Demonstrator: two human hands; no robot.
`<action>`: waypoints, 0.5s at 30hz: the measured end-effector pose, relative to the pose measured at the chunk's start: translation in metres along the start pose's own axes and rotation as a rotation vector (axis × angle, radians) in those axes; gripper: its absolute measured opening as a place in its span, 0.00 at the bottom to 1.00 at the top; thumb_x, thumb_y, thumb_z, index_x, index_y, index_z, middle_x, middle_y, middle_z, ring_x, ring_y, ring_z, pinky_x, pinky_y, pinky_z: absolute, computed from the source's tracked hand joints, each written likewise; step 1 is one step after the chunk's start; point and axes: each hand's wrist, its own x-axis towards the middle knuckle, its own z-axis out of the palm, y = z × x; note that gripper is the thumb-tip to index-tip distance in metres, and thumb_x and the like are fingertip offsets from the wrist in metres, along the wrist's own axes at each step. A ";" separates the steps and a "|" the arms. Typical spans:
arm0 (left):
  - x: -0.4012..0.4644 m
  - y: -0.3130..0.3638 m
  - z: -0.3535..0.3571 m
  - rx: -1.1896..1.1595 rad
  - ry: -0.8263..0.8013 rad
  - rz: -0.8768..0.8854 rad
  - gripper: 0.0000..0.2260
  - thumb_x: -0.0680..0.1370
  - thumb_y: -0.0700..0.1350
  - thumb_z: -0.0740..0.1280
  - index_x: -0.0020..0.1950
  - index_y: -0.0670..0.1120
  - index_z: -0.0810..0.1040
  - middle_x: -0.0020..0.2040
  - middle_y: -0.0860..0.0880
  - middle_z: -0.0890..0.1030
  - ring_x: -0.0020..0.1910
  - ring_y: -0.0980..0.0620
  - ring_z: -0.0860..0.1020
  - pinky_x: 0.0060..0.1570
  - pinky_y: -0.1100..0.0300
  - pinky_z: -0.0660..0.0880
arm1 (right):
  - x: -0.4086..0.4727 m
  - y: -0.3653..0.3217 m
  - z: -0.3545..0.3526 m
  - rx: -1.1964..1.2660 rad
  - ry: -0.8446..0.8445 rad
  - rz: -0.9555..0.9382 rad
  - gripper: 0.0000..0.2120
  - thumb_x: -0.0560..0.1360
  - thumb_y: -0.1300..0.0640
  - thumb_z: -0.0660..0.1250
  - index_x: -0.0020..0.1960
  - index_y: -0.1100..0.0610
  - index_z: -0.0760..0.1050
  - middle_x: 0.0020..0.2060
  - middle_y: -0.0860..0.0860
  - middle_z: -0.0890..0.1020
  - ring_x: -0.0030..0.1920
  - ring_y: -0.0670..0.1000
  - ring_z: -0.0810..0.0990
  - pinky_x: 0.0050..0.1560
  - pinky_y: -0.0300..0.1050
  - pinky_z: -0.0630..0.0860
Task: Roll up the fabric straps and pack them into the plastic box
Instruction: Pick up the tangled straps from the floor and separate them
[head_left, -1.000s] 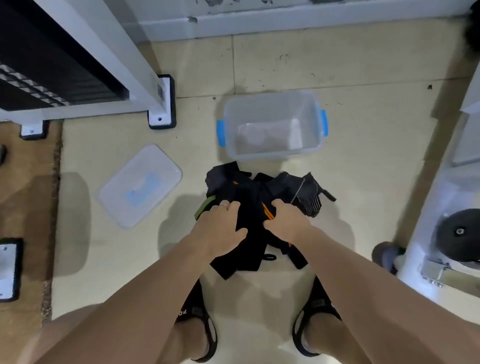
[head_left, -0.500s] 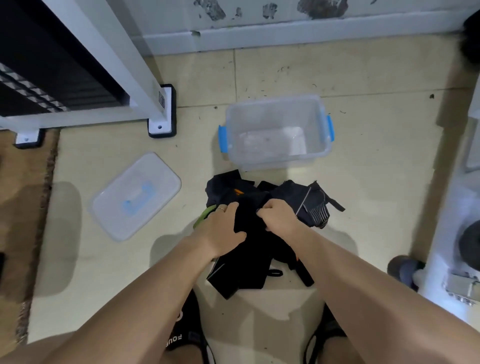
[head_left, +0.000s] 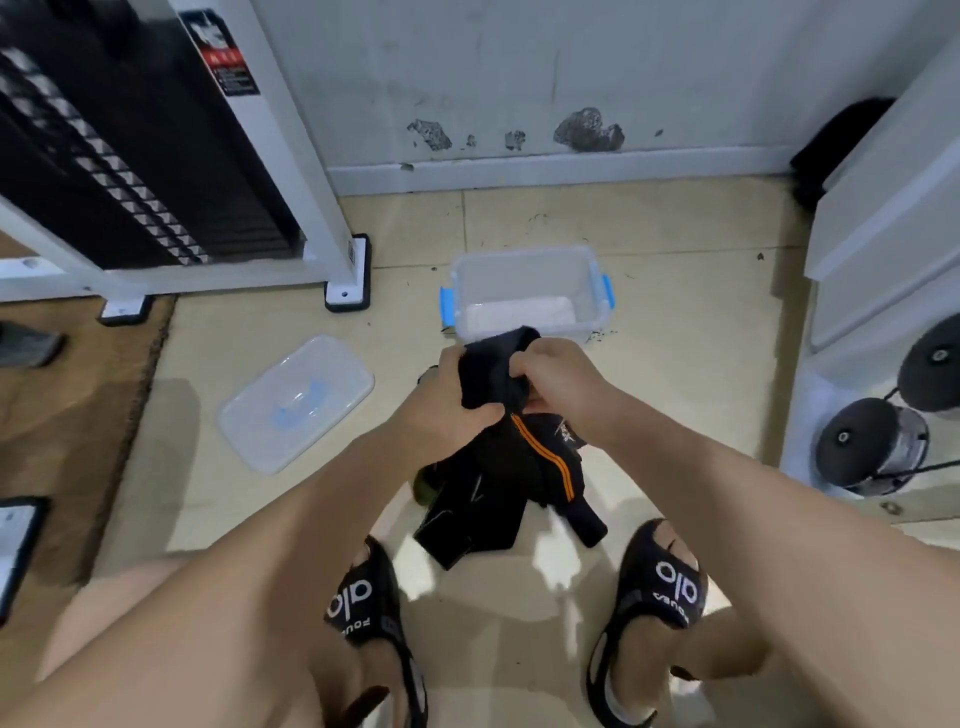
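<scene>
A bundle of black fabric straps (head_left: 506, 467) with orange stripes hangs above the floor between my feet. My left hand (head_left: 451, 395) grips its upper part from the left. My right hand (head_left: 553, 371) pinches the same top fold from the right. The straps' lower ends dangle loose toward the tiles. Just beyond my hands stands the clear plastic box (head_left: 524, 270) with blue latches, open, with nothing visible inside. Part of its near wall is hidden by the fabric and my hands.
The box's clear lid (head_left: 296, 400) lies on the tiles to the left. A white machine frame foot (head_left: 347, 280) stands at the back left, white gym equipment with black rollers (head_left: 872, 441) at the right. My sandalled feet (head_left: 654, 592) are below the straps.
Both hands have lifted the strap bundle off the floor and brought it up toward the box. The view has tilted up, showing more of the wall.
</scene>
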 end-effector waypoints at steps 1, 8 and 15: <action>-0.006 0.007 -0.004 -0.037 0.027 0.004 0.36 0.75 0.56 0.71 0.78 0.51 0.57 0.65 0.47 0.77 0.63 0.46 0.78 0.60 0.53 0.77 | -0.011 -0.007 -0.001 0.007 0.014 -0.028 0.04 0.76 0.67 0.63 0.46 0.62 0.76 0.42 0.60 0.80 0.42 0.56 0.83 0.40 0.47 0.85; -0.054 0.049 -0.021 -0.018 0.048 0.034 0.24 0.78 0.50 0.69 0.70 0.52 0.61 0.56 0.48 0.78 0.50 0.54 0.77 0.43 0.62 0.72 | -0.067 -0.022 -0.009 0.091 -0.044 -0.148 0.13 0.80 0.67 0.64 0.38 0.59 0.69 0.30 0.54 0.77 0.31 0.51 0.79 0.47 0.54 0.85; -0.062 0.052 -0.037 0.123 0.013 0.001 0.10 0.80 0.45 0.60 0.61 0.48 0.63 0.47 0.45 0.77 0.43 0.48 0.75 0.39 0.53 0.69 | -0.074 -0.029 0.000 -0.102 -0.042 -0.211 0.11 0.79 0.66 0.63 0.39 0.58 0.67 0.35 0.58 0.75 0.37 0.58 0.81 0.48 0.58 0.85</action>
